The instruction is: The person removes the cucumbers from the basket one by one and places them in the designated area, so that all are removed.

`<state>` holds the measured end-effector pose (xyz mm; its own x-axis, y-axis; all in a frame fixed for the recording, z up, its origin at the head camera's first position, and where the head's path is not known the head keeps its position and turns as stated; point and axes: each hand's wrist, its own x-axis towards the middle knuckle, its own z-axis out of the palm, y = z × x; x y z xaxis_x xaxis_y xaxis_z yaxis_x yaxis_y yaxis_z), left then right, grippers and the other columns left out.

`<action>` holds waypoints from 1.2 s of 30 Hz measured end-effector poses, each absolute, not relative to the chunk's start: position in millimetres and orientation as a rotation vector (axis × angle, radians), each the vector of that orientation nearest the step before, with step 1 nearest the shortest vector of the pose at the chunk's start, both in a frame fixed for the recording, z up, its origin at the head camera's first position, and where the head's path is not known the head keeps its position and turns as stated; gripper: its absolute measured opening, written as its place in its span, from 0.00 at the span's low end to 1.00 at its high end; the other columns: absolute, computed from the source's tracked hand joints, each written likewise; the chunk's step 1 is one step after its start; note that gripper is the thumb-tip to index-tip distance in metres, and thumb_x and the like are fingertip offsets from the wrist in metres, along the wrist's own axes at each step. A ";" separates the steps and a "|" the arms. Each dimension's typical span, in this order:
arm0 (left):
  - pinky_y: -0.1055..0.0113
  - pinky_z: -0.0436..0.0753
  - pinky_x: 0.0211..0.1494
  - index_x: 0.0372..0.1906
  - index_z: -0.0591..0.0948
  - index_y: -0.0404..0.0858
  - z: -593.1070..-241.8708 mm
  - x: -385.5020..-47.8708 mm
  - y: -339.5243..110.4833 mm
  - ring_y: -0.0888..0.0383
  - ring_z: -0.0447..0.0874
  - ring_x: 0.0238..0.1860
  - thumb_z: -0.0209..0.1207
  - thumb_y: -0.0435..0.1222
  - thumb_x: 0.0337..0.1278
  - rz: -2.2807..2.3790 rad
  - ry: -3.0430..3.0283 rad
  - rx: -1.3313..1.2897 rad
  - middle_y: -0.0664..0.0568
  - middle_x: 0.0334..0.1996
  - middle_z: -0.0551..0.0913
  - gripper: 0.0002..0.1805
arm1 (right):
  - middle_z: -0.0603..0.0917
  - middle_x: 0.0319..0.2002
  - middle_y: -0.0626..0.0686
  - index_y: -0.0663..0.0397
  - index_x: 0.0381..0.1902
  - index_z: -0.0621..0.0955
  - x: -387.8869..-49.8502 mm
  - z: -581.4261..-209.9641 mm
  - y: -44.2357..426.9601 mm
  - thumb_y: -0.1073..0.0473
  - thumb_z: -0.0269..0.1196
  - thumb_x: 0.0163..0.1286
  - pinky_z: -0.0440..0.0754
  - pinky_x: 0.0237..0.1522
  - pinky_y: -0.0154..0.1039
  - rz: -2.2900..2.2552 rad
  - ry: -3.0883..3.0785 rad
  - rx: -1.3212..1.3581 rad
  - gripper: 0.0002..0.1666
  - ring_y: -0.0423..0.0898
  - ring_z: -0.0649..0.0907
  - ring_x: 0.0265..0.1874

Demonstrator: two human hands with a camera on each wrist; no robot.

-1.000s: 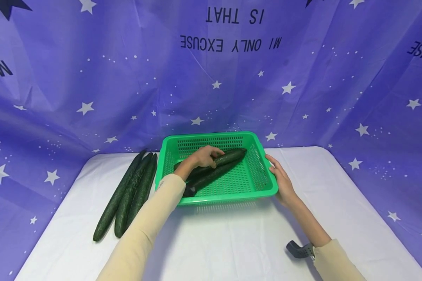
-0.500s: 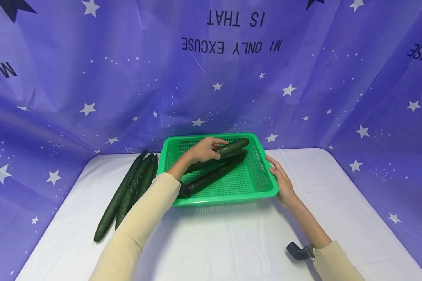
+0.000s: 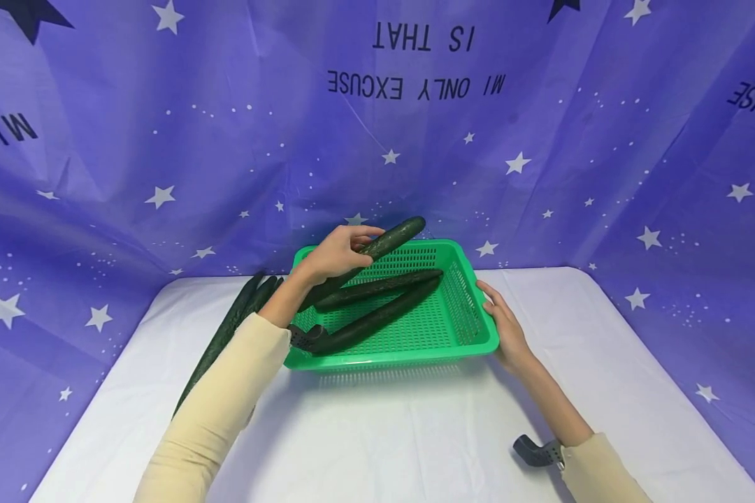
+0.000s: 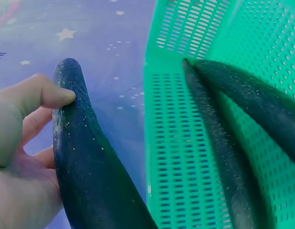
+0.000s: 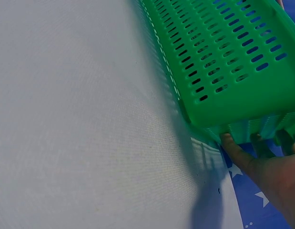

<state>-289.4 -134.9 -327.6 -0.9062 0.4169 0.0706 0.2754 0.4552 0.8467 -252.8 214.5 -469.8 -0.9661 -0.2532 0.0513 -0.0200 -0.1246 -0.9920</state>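
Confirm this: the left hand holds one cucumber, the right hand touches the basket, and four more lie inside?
Almost: the left hand holds one cucumber and the right hand touches the basket, but two more cucumbers lie inside it, not four; see the head view.

Soft, fairly even light fills the head view, brightest on the white tablecloth, where a diffuse shadow lies below the green plastic basket. Wide-angle stretching affects the star-printed backdrop towards the edges. The left wrist view looks hazy and slightly soft, tiny highlights speckling the dark cucumbers. The right wrist view is dimmer, its tablecloth greyish, the right hand shaded.
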 end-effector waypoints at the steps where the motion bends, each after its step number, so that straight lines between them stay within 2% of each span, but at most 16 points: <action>1: 0.50 0.73 0.62 0.71 0.73 0.41 -324.7 -286.3 -138.2 0.46 0.65 0.70 0.60 0.24 0.61 1.455 2.557 0.600 0.44 0.71 0.68 0.32 | 0.67 0.61 0.57 0.47 0.80 0.54 -253.0 -469.7 214.5 0.52 0.38 0.85 0.82 0.38 0.34 -2.224 1.965 -0.317 0.30 0.41 0.80 0.40; 7: 0.51 0.76 0.52 0.71 0.72 0.42 -313.8 -267.5 -159.9 0.45 0.67 0.68 0.60 0.25 0.59 1.534 2.601 0.472 0.40 0.68 0.70 0.33 | 0.68 0.59 0.57 0.48 0.80 0.54 -253.7 -469.5 215.0 0.52 0.38 0.85 0.83 0.37 0.34 -2.218 1.978 -0.322 0.30 0.41 0.81 0.39; 16: 0.48 0.76 0.57 0.72 0.72 0.42 -315.3 -245.3 -200.7 0.43 0.72 0.64 0.62 0.26 0.57 1.579 2.631 0.334 0.37 0.64 0.74 0.35 | 0.66 0.61 0.57 0.47 0.80 0.55 -253.0 -469.3 214.5 0.54 0.37 0.84 0.82 0.39 0.34 -2.218 1.968 -0.293 0.29 0.42 0.80 0.41; 30: 0.40 0.69 0.65 0.74 0.68 0.38 -332.0 -213.2 -259.4 0.36 0.63 0.69 0.61 0.25 0.59 1.608 2.692 0.084 0.31 0.67 0.68 0.35 | 0.65 0.63 0.57 0.46 0.80 0.55 -254.2 -468.5 214.4 0.54 0.37 0.84 0.81 0.41 0.34 -2.207 1.986 -0.280 0.29 0.43 0.79 0.43; 36: 0.43 0.69 0.65 0.76 0.64 0.36 -347.1 -203.5 -287.5 0.35 0.62 0.69 0.60 0.25 0.61 1.649 2.679 -0.002 0.30 0.67 0.66 0.37 | 0.65 0.63 0.58 0.47 0.80 0.54 -253.7 -468.4 214.3 0.54 0.36 0.84 0.82 0.39 0.34 -2.211 1.973 -0.302 0.30 0.42 0.80 0.41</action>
